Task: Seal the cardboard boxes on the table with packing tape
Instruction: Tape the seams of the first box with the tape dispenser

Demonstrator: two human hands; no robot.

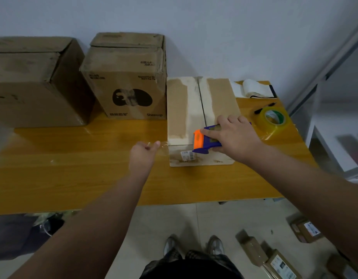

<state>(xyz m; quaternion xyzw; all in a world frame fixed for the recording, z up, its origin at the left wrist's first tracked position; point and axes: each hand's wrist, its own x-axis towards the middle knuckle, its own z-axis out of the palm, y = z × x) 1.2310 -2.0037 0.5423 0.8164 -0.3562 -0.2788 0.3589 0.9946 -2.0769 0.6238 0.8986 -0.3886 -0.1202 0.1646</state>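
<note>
The yellow wooden worktop (pixel 93 168) carries everything. At its back left corner stands the big box (pixel 33 81), with its top flaps closed but not quite flat. Just beside it on the right stands the logo box (pixel 126 81), with a round black print on its front. Both are at the back edge, against the wall. Close against the right side of the logo box lies the flat box (pixel 202 109), lower than the other two; I cannot tell if they touch. The seam between its two top flaps runs from back to front, with pale marks along both sides. My right hand (pixel 234 133) lies on the near end of this box, fingers and thumb wrapped over the dispenser (pixel 206 140) — blue body, orange front part — which rests on the box top at its near edge, beside the seam. My left hand (pixel 143 156) is over the worktop, just left of the near corner of the flat box. Its thumb and fingers pinch the end of the tape strip (pixel 164 147), clear, which stretches from there to the dispenser. A white roll (pixel 252 88) lies at the back right corner. The tape roll (pixel 274 121) — clear, with a green core — lies flat near the right edge. A small barcode label (pixel 187 155) sits on the near face of the flat box, under the dispenser.
</note>
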